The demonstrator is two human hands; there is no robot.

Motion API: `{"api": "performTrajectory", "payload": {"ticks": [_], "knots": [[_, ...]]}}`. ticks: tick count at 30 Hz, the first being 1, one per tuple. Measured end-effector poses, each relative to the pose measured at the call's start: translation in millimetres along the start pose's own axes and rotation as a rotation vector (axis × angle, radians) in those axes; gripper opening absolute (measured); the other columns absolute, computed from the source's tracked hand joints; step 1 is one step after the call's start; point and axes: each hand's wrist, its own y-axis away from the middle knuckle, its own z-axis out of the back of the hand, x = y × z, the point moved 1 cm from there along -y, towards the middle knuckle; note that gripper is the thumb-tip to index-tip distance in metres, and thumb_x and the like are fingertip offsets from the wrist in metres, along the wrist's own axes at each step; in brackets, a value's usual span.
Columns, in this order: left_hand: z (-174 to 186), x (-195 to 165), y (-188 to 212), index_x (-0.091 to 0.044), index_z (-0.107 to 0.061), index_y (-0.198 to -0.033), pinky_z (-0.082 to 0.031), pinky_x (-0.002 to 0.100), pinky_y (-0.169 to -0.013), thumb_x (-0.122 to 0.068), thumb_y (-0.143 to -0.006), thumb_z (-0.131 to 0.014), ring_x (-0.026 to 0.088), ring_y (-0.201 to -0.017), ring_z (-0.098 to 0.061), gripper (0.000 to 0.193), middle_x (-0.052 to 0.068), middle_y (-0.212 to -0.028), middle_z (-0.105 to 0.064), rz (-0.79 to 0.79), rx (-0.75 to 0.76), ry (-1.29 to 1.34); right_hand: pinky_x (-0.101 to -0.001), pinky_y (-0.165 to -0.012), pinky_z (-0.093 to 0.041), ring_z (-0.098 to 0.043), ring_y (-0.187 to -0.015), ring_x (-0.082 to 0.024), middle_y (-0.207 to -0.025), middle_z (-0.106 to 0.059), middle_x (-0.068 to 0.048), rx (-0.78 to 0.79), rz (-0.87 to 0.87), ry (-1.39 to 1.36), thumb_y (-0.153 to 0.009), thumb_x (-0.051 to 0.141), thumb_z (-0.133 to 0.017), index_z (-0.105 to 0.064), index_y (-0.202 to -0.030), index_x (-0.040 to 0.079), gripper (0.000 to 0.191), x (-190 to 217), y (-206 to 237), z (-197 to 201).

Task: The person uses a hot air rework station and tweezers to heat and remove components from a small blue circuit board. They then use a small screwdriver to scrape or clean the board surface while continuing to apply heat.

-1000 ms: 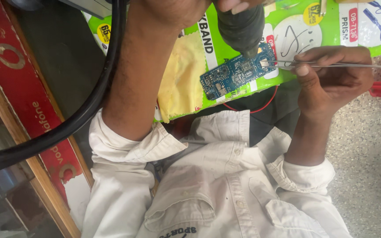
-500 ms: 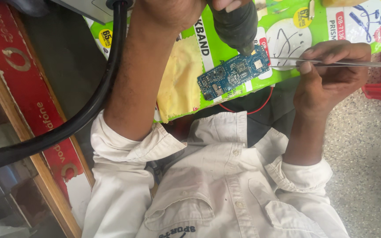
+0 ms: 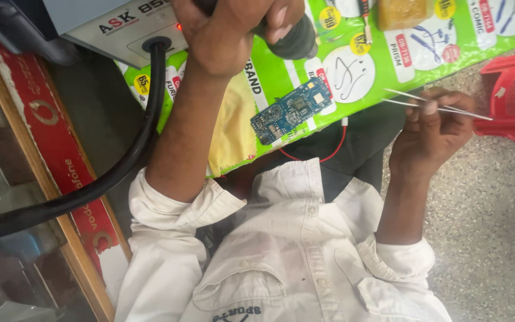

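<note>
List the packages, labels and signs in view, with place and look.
Green printed sheet: under the blue circuit board, white and yellow round stickers.
Red sign strip: slanting down the left side, white markings.
Grey machine panel: top left, dark lettering.

Bright, even daylight fills the view, with colours strong on the green mat [image 3: 424, 56] and no hard glare except pale reflections in the glass case [image 3: 7, 262] at the lower left. Shadows are soft: a dim patch lies under the mat's near edge, and the dark corner beside the black hose [image 3: 132, 161] holds little detail. The blue circuit board [image 3: 293, 109] and the white shirt [image 3: 281, 262] are fairly sharp, the tweezers [image 3: 442, 102] show as thin bright lines, and the upper hand [image 3: 233, 30] is slightly soft at its edges.
</note>
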Motion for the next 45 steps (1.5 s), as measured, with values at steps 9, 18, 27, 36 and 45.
{"api": "performTrajectory", "payload": {"ticks": [9,18,27,36,45], "knots": [[-6,-31,-8,0.003,-0.051,-0.090,-0.044,0.033,-0.053,-0.017,-0.101,-0.048,0.018,-0.052,-0.048,0.023,0.011,-0.073,-0.050,0.216,-0.004,0.451,-0.0274,-0.083,-0.058,-0.066,-0.090,-0.018,-0.109,-0.067,-0.013,-0.018,-0.031,0.064,-0.105,-0.002,-0.075,-0.057,-0.116,0.004,0.022,24,14,0],[0,-27,0,0.003,-0.048,-0.086,-0.041,0.032,-0.060,-0.028,-0.116,-0.052,0.020,-0.059,-0.049,0.044,0.012,-0.072,-0.048,0.312,0.152,0.270,-0.0284,-0.085,-0.061,-0.071,-0.093,-0.018,-0.100,-0.070,-0.014,0.092,-0.008,0.331,-0.101,-0.011,-0.081,-0.058,-0.111,0.004,0.029,8,42,-35],[26,-7,9,0.002,-0.047,-0.088,-0.037,0.028,-0.062,-0.033,-0.121,-0.053,0.016,-0.063,-0.047,0.049,0.010,-0.072,-0.049,0.402,0.246,0.250,-0.0306,-0.089,-0.061,-0.075,-0.095,-0.022,-0.106,-0.074,-0.023,0.123,0.205,0.584,-0.096,-0.013,-0.084,-0.057,-0.100,-0.003,0.029,-25,59,-73],[59,16,17,0.002,-0.045,-0.089,-0.033,0.028,-0.065,-0.029,-0.121,-0.051,0.015,-0.062,-0.039,0.045,0.008,-0.074,-0.042,0.482,0.274,0.304,-0.0339,-0.084,-0.059,-0.073,-0.095,-0.031,-0.098,-0.073,-0.024,0.354,0.256,0.897,-0.094,-0.013,-0.082,-0.065,-0.090,-0.002,0.021,-55,57,-81],[87,21,9,0.002,-0.046,-0.093,-0.037,0.027,-0.063,-0.030,-0.126,-0.044,0.014,-0.061,-0.044,0.047,0.008,-0.074,-0.045,0.308,0.406,0.158,-0.0316,-0.072,-0.061,-0.075,-0.087,-0.027,-0.091,-0.073,-0.017,0.266,0.432,0.915,-0.093,-0.014,-0.086,-0.055,-0.080,0.004,0.038,-57,55,-129]]}}
